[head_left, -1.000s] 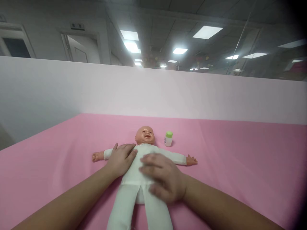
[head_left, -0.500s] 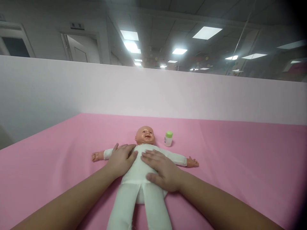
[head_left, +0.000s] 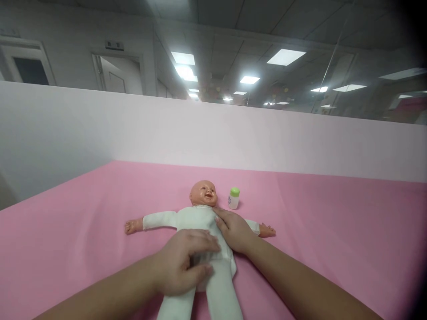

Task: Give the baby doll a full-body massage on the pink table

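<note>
A baby doll [head_left: 193, 220] with a white cloth body lies on its back, arms spread wide and head at the far end. My left hand [head_left: 187, 260] is over the doll's lower belly, fingers and thumb apart, slightly smeared by motion; whether it touches the cloth I cannot tell. Flat against the doll's upper chest and shoulder on the right side rests my right hand [head_left: 236, 229], its fingers stretched toward the neck. Just beyond that hand stands a small bottle [head_left: 234, 200] with a green cap, upright beside the doll's head. Neither hand holds anything.
The doll and bottle are on a pink padded surface [head_left: 320, 231]. A low white wall [head_left: 213, 133] runs along the back and left. Behind it are a door [head_left: 115, 75], glass and ceiling lights.
My left hand has moved from the doll's left-side shoulder down and right to its lower belly. My right hand has slid up from the belly to the right-side shoulder.
</note>
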`<action>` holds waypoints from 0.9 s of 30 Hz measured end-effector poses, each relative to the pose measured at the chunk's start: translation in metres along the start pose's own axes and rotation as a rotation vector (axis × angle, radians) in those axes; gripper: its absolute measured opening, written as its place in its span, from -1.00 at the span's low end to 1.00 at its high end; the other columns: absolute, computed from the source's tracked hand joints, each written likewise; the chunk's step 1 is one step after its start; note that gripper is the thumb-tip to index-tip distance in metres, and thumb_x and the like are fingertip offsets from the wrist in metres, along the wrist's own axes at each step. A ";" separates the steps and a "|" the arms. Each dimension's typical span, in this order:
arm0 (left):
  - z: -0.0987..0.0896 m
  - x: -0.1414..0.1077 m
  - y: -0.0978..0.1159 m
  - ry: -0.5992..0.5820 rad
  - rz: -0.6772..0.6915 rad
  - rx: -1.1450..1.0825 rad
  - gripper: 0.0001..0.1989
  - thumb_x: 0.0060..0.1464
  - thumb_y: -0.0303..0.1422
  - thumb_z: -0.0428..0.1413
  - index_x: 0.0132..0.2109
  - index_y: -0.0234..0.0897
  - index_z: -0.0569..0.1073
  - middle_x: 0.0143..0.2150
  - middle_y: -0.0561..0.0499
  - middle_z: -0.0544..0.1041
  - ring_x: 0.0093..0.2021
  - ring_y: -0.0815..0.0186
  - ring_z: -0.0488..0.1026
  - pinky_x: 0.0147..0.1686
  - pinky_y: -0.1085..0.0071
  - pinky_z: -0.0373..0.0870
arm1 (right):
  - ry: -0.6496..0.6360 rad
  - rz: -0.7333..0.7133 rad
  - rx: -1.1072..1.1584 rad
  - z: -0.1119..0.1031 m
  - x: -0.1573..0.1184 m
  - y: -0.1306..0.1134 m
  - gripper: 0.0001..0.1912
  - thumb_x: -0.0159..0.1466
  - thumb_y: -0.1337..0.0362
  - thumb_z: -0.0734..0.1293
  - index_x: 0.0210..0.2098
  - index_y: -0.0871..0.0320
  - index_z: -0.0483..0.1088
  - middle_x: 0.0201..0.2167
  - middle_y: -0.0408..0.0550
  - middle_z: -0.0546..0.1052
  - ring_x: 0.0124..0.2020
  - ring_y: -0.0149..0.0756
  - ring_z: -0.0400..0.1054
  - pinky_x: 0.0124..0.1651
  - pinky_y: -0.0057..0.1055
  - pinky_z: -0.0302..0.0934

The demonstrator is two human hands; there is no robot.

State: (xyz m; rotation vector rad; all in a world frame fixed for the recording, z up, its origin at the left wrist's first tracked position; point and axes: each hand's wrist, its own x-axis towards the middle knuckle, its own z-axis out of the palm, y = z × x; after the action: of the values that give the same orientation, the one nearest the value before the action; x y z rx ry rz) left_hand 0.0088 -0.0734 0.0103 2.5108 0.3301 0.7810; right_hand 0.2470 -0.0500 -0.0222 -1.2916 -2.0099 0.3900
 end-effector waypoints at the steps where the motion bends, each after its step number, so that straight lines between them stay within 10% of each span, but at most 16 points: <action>1: 0.003 0.002 0.006 -0.022 0.031 -0.035 -0.53 0.12 -0.37 0.17 0.20 -0.16 0.54 0.03 -0.09 0.65 0.06 0.07 0.58 0.20 0.14 0.44 | 0.002 0.007 -0.002 0.001 0.000 0.002 -0.54 0.51 0.16 0.13 0.33 0.01 0.38 0.27 -0.07 0.49 0.28 -0.17 0.37 0.34 -0.20 0.19; 12: -0.008 0.001 -0.041 -0.076 -0.285 0.282 -0.37 0.38 -0.03 -0.01 0.48 -0.09 0.23 0.52 -0.06 0.17 0.52 0.01 0.05 0.48 -0.08 -0.02 | -0.009 0.013 0.034 0.002 -0.001 0.003 -0.52 0.50 0.15 0.15 0.33 0.08 0.39 0.29 -0.03 0.47 0.30 -0.18 0.36 0.38 -0.20 0.18; 22: -0.010 -0.001 -0.070 0.193 -0.536 0.291 -0.38 0.38 -0.04 -0.04 0.41 -0.28 0.34 0.43 -0.11 0.35 0.43 0.07 0.26 0.45 0.08 0.14 | 0.085 -0.072 0.004 0.007 -0.002 0.007 -0.56 0.44 0.18 0.25 0.25 0.08 0.47 0.24 0.05 0.51 0.28 -0.05 0.38 0.37 0.00 0.22; 27: -0.009 -0.001 -0.072 0.239 -0.570 0.254 -0.45 0.38 -0.14 -0.06 0.37 -0.30 0.39 0.37 -0.11 0.42 0.37 0.08 0.34 0.41 0.10 0.20 | 0.045 -0.529 0.064 -0.002 -0.020 -0.034 -0.60 0.38 0.23 0.29 0.18 0.11 0.49 0.16 0.06 0.57 0.26 -0.11 0.40 0.38 -0.08 0.22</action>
State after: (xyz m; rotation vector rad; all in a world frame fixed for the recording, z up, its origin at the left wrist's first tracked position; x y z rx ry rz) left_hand -0.0034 -0.0091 -0.0205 2.3469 1.2291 0.8326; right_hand 0.2304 -0.0833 -0.0090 -0.6813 -2.1812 0.1679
